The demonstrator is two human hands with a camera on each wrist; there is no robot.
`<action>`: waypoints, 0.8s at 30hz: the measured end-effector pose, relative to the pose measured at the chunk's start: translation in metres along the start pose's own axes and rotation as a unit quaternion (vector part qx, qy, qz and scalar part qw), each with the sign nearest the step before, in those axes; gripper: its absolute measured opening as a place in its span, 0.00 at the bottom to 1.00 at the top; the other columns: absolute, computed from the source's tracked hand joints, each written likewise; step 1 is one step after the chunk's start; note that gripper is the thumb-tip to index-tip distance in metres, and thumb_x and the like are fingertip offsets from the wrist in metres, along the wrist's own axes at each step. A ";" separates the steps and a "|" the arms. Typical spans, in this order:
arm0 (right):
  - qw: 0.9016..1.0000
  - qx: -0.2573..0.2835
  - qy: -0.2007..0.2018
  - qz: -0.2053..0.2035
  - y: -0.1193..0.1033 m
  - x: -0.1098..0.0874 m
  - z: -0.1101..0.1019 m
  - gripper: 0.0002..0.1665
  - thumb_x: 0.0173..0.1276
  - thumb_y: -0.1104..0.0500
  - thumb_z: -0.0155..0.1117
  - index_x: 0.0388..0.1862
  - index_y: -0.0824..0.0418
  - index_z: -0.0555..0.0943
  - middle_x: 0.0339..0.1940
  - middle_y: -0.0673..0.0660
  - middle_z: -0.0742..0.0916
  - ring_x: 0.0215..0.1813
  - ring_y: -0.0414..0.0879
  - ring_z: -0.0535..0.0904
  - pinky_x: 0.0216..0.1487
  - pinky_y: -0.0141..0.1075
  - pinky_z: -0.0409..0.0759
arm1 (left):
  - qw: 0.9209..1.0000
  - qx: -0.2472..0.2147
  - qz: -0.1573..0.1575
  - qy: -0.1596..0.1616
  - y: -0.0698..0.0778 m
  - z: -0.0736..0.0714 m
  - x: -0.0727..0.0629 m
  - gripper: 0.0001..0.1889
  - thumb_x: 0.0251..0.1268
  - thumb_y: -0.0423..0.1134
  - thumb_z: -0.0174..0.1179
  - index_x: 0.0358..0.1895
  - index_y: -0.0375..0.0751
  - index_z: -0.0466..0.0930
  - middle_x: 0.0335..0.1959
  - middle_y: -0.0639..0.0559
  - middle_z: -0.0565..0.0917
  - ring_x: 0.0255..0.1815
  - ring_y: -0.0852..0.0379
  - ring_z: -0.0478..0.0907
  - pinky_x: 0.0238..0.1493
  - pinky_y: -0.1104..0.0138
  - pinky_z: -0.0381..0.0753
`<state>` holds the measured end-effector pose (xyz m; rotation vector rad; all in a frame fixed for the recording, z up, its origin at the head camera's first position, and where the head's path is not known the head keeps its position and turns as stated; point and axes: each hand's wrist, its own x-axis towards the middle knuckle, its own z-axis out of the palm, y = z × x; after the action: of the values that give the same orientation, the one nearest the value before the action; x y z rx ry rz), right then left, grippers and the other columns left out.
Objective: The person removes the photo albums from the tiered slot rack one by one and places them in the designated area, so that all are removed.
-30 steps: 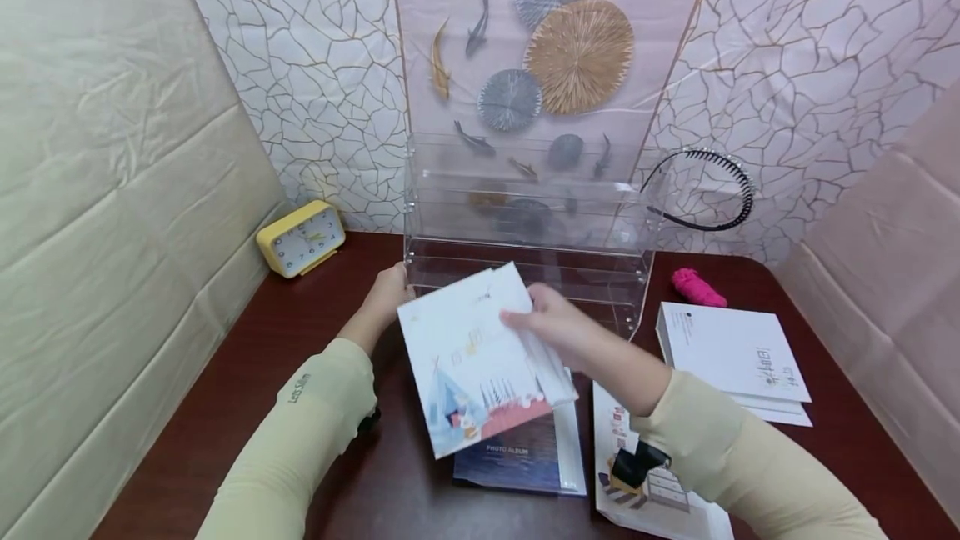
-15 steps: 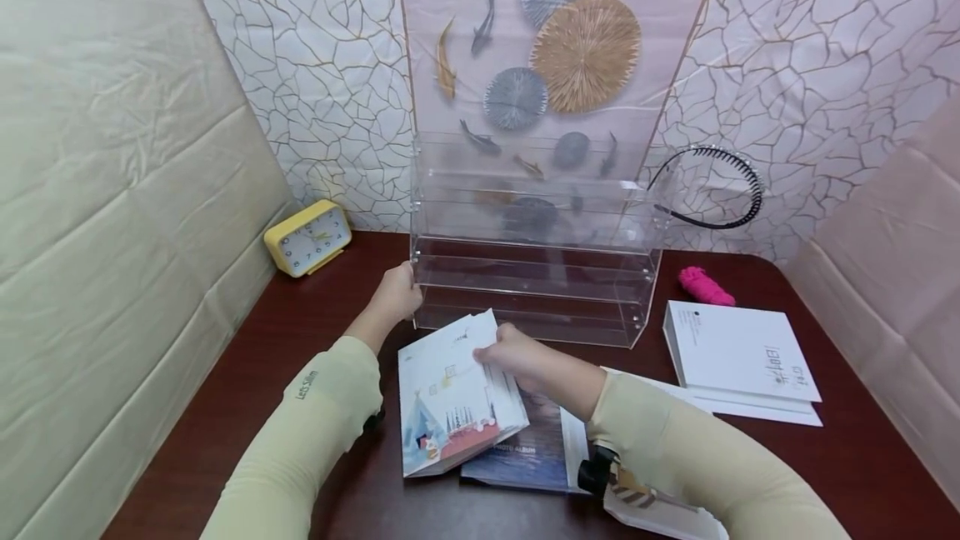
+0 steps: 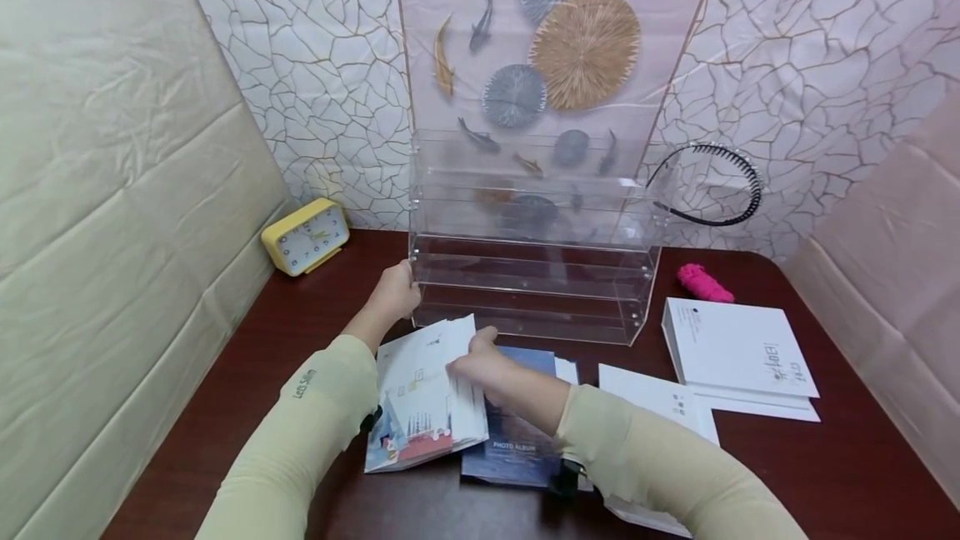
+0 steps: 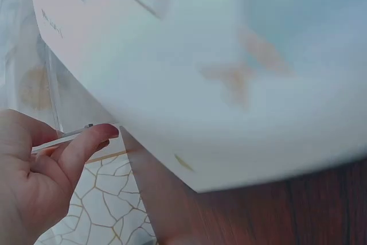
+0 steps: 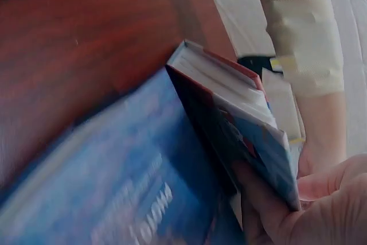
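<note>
My left hand [image 3: 396,292] grips the left side panel of a clear acrylic rack [image 3: 528,283]. In the left wrist view, the thumb and fingers of the left hand [image 4: 49,164] pinch the panel's edge. A white illustrated album [image 3: 412,394], tilted close over the table, is held by its right side in my right hand [image 3: 491,367]. The right wrist view shows its page edges, with the fingers of the right hand [image 5: 304,213] round the covers. Beneath and to the right lies a blue photo album [image 3: 517,444], partly covered by the right hand and forearm.
Another white album [image 3: 652,394] lies under my right forearm. Farther right are a white box-like binder [image 3: 738,348] and a bundle of pink yarn [image 3: 705,283]. A yellow clock [image 3: 306,236] stands at the back left; a black headband [image 3: 738,182] hangs at the rack's right side.
The right hand has carried the white illustrated album down and to the left, uncovering more of the blue photo album. The left hand keeps its grip on the rack.
</note>
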<state>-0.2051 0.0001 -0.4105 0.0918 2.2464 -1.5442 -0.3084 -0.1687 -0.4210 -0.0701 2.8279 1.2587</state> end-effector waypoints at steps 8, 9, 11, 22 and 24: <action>0.998 0.063 0.001 -0.026 0.006 -0.016 0.026 0.62 0.48 0.77 0.62 0.67 0.75 0.27 0.66 0.81 0.51 0.55 0.68 0.66 0.49 0.52 0.75 | 1.000 -0.003 -0.001 -0.001 0.001 -0.001 -0.001 0.13 0.67 0.29 0.46 0.54 0.32 0.65 0.40 0.38 0.79 0.30 0.51 0.79 0.22 0.66 0.80; 0.997 0.073 0.003 -0.027 0.007 -0.017 0.028 0.61 0.48 0.77 0.62 0.67 0.75 0.28 0.67 0.81 0.49 0.58 0.68 0.64 0.53 0.52 0.73 | 1.000 -0.001 -0.001 -0.003 0.001 0.000 -0.002 0.14 0.68 0.29 0.46 0.54 0.32 0.65 0.40 0.38 0.79 0.30 0.50 0.79 0.22 0.66 0.80; 0.996 0.089 0.004 -0.025 0.009 -0.020 0.032 0.60 0.50 0.76 0.62 0.68 0.75 0.29 0.69 0.79 0.45 0.65 0.69 0.56 0.61 0.53 0.65 | 1.000 0.000 -0.002 -0.002 0.000 0.000 -0.002 0.14 0.68 0.29 0.46 0.55 0.32 0.65 0.40 0.38 0.80 0.30 0.51 0.79 0.23 0.66 0.80; 1.000 0.004 -0.023 -0.016 0.013 -0.032 0.041 0.62 0.58 0.58 0.69 0.70 0.77 0.34 0.69 0.79 0.50 0.71 0.67 0.46 0.69 0.54 0.50 | 1.000 -0.011 -0.004 -0.003 -0.001 0.001 -0.001 0.14 0.68 0.29 0.46 0.55 0.33 0.65 0.43 0.37 0.78 0.35 0.49 0.79 0.25 0.65 0.81; 0.999 -0.020 -0.032 -0.008 0.013 -0.035 0.042 0.62 0.58 0.55 0.69 0.70 0.77 0.35 0.70 0.78 0.49 0.71 0.68 0.45 0.68 0.55 0.50 | 1.000 -0.007 -0.002 -0.006 -0.001 0.001 0.000 0.14 0.68 0.28 0.46 0.54 0.32 0.65 0.43 0.36 0.78 0.33 0.49 0.79 0.24 0.65 0.81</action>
<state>-0.1571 -0.0269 -0.4220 0.0132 2.2317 -1.4895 -0.3082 -0.1684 -0.4220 -0.0693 2.8062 1.2744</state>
